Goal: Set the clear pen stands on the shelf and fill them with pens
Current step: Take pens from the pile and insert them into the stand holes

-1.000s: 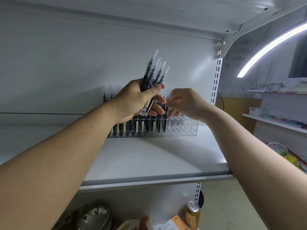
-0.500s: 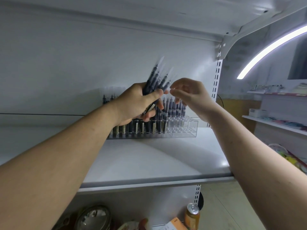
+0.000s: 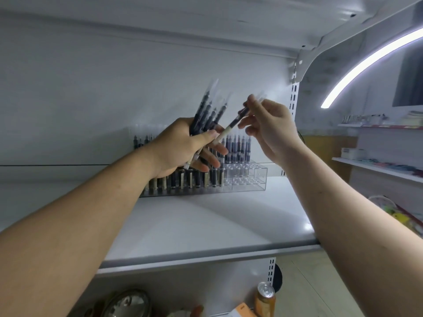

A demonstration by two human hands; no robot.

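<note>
Dark single pen (image 3: 231, 126): pinched near its upper end by the fingertips of the right hand (image 3: 272, 126). It slants down and to the left, and its pale lower end reaches in between the thumb and fingers of the left hand (image 3: 180, 147).
Right hand: thumb and first fingers are closed on that one pen and the other fingers are loosely curled. It is raised above the right half of the stand.
Left hand: clenched round a bundle of pens (image 3: 206, 110), which fan up out of the fist.
Between the hands: they are close together, joined only by the slanted pen.
Clear pen stand (image 3: 247, 179): sits on the shelf (image 3: 217, 225) by the back panel, behind and below both hands. The left hand hides part of it.
Pens in the stand (image 3: 238, 145): upright, filling the left and middle holes. The holes at the front right end show through clear.
Under the shelf: a drink can (image 3: 265, 298) stands beside an orange box (image 3: 242, 311). To the left is a round metal thing too blurred to name.
</note>
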